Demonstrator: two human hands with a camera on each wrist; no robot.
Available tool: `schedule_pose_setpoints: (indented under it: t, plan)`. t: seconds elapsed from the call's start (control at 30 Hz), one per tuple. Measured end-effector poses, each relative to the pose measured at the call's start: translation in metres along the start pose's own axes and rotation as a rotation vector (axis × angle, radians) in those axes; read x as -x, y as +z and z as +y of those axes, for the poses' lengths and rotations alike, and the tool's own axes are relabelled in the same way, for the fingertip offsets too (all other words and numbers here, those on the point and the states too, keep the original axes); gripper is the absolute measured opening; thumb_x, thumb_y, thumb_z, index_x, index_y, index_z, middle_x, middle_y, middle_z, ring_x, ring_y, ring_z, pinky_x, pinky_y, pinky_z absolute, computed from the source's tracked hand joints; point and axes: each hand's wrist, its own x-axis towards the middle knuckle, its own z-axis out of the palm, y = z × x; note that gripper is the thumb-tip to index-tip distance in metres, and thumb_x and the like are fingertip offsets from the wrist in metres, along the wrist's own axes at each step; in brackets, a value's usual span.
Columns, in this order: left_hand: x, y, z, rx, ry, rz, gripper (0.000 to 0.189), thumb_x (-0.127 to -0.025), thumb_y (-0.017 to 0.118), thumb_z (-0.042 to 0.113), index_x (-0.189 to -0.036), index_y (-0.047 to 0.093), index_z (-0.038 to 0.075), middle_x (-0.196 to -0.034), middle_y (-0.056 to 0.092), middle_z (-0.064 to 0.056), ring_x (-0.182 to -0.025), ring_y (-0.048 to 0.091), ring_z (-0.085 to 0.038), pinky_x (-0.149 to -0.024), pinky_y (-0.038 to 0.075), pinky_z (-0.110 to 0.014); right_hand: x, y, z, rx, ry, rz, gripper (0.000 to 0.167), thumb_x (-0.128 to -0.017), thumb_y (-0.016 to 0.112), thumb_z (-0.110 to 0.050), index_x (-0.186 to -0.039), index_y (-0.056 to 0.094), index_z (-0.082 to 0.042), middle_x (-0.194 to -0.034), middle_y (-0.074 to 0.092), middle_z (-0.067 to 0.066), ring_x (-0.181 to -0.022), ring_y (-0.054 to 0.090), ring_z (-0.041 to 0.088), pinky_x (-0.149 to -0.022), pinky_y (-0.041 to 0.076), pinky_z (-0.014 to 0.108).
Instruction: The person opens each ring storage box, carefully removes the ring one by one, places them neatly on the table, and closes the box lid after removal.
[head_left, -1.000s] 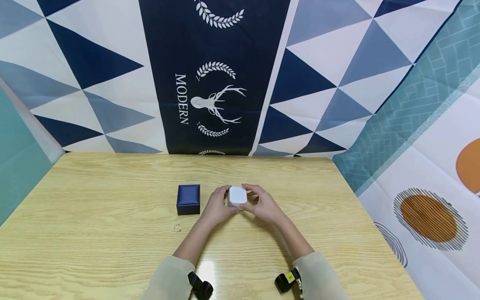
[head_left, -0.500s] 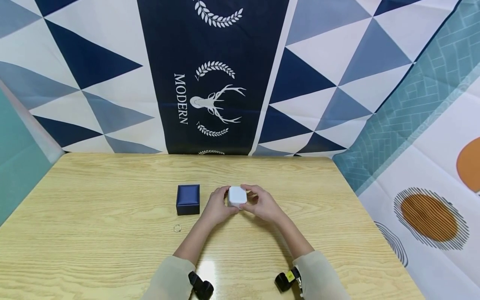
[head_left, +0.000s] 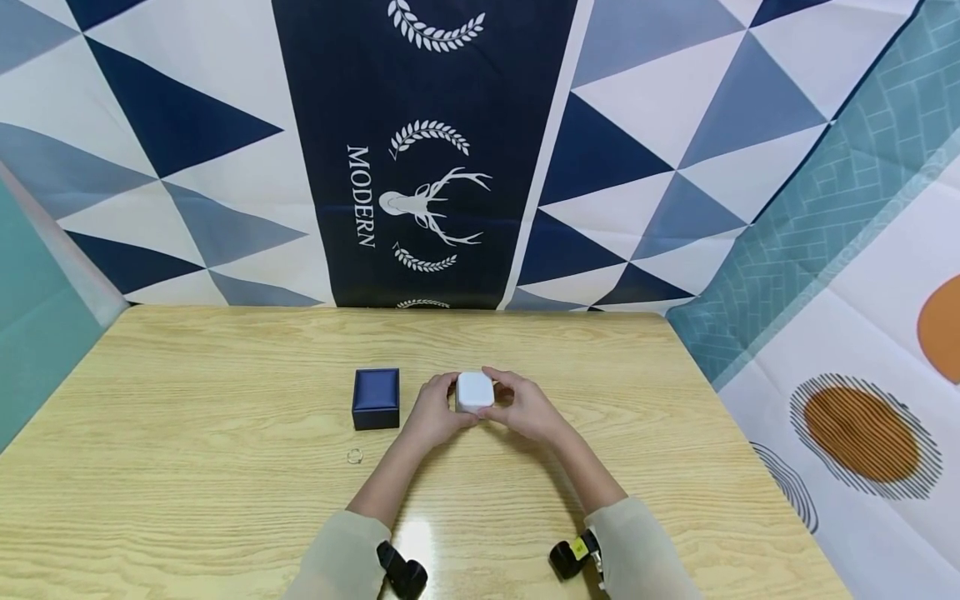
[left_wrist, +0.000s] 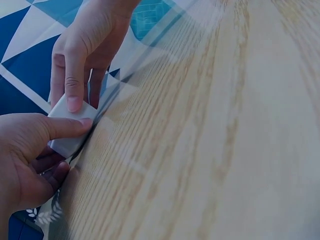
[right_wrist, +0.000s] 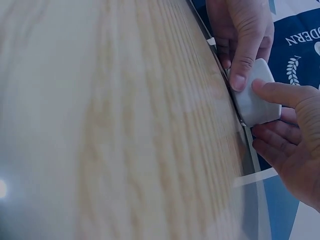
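Note:
Between the two hands is a small white rounded box (head_left: 476, 392), near the middle of the wooden table. My left hand (head_left: 432, 414) grips its left side, the thumb on the near face. On the opposite side my right hand (head_left: 529, 410) pinches it between thumb and fingers. Both wrist views show the thumbs pressing the near face of the white box (left_wrist: 72, 125), (right_wrist: 256, 102). Left of the hands stands a dark blue ring box (head_left: 377, 399), lid down. A thin ring (head_left: 355, 456) lies just in front of it on the table.
The wooden table (head_left: 225, 500) runs back to a patterned cloth (head_left: 420, 167) hanging behind it. On the right another printed cloth (head_left: 847, 333) hangs past the table's edge. Each sleeve cuff carries a black wrist camera (head_left: 405, 577).
Both hands stay around the white box with barely any movement. The right-hand fingers shift very slightly. The blue box and the ring have not moved.

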Motion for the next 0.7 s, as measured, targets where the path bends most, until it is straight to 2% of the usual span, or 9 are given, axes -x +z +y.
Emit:
schedule_pose_setpoints:
  t: [0.27,0.7]
  plan:
    - [-0.0002,0.0003,-0.0005,0.027,-0.003,0.005,0.070,-0.070,0.082,0.015,-0.128,0.049,-0.005,-0.123,0.054,-0.019,-0.117,0.050,-0.033,-0.100,0.041,-0.046,-0.0009,-0.0010,0.0010,0.013,-0.004,-0.017,0.065,-0.080,0.074,-0.017,-0.137,0.046,-0.004,-0.118,0.062,0.013,-0.104,0.059,0.022,-0.093,0.049,0.037]
    - [-0.0008,0.0026,-0.0040,0.059,-0.005,0.009,0.068,-0.070,0.081,0.013,-0.128,0.049,-0.004,-0.125,0.053,-0.019,-0.118,0.051,-0.033,-0.097,0.045,-0.045,-0.0022,-0.0022,0.0073,-0.030,0.005,-0.034,0.061,-0.083,0.071,-0.018,-0.137,0.046,-0.006,-0.118,0.061,0.011,-0.106,0.057,0.021,-0.091,0.049,0.035]
